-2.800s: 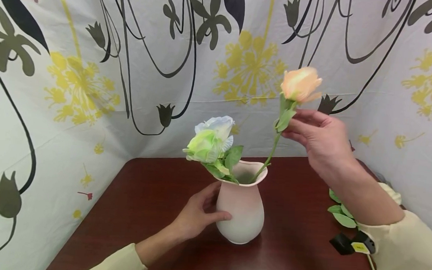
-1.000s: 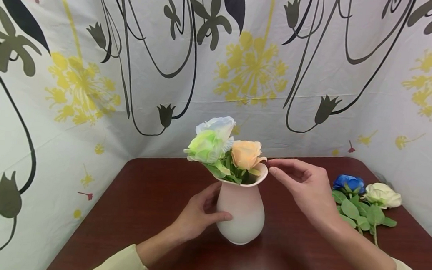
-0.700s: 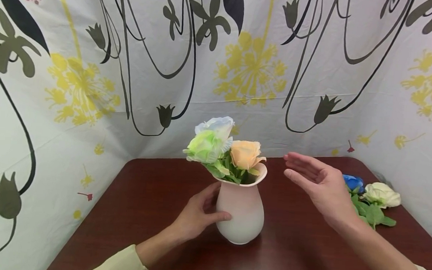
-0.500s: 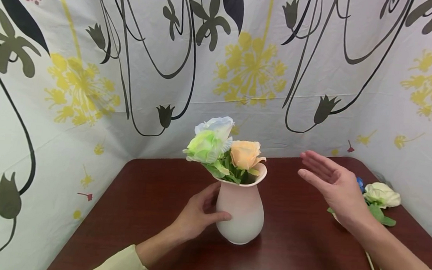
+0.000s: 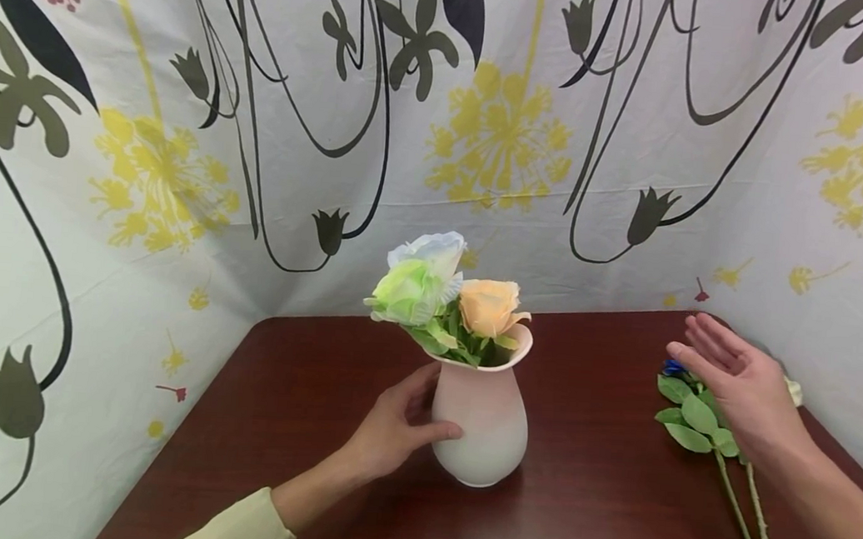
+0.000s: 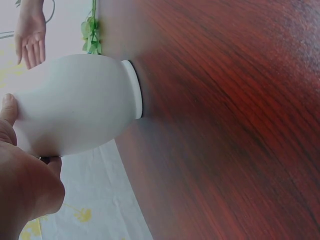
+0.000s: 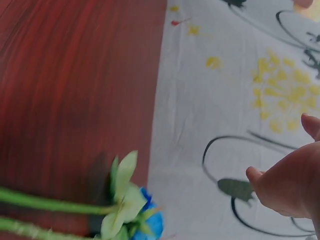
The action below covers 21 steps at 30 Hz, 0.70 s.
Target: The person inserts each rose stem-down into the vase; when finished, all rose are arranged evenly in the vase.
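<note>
A pale pinkish-white vase [image 5: 481, 423] stands upright on the table. My left hand [image 5: 393, 430] grips its left side, thumb across the front; the left wrist view shows fingers round the vase [image 6: 75, 100]. Out of its mouth rise a peach rose [image 5: 489, 309], a yellow-green rose [image 5: 405, 294] and a pale blue rose [image 5: 433, 251]; their lower stems are hidden inside. My right hand [image 5: 749, 396] is raised at the right with fingers extended, holding nothing. Below it lie a blue rose [image 5: 673, 367] and a white rose [image 5: 794, 392], both partly hidden behind the hand.
The dark red wooden table [image 5: 302, 394] meets a patterned white cloth [image 5: 296, 168] at the back and sides. Two green stems [image 5: 741, 517] run along the table's right side towards the front edge.
My right hand brought the peach rose down into the vase, let go of it and moved off to the right, over the lying roses. The left hand has stayed on the vase.
</note>
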Tool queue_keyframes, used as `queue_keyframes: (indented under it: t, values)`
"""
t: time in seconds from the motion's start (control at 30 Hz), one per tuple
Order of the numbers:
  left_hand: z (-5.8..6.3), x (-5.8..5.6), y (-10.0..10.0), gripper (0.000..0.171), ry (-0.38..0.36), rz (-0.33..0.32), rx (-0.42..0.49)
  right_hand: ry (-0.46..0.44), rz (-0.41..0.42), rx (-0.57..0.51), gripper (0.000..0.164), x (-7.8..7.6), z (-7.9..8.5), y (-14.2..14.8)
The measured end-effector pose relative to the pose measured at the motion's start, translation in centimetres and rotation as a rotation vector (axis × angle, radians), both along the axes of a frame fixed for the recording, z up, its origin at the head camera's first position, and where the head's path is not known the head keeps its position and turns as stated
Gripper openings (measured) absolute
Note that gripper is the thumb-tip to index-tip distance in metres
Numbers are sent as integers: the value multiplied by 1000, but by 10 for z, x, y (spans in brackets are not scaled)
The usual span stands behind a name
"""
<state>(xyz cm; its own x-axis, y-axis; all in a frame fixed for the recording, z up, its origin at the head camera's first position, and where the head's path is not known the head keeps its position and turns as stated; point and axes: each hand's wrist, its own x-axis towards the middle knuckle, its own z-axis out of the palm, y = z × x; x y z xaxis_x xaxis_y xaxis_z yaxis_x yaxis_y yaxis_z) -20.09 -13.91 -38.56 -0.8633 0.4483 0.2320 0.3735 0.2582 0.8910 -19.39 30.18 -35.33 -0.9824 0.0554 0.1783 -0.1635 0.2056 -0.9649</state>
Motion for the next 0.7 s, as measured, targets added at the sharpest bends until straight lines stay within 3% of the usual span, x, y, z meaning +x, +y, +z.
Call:
queue_keyframes:
  t: [0.17,0.47,0.7]
  values:
    - [0,0,0,80,-2,5,-3,-89,-97,266,89,-2,-15,17]
    - [0,0,0,80,-1,4,-6,-192,-149,356,96,-6,-40,40]
    - [0,-1,-1,79,5,-6,-6,-244,-167,347,97,-8,-57,49]
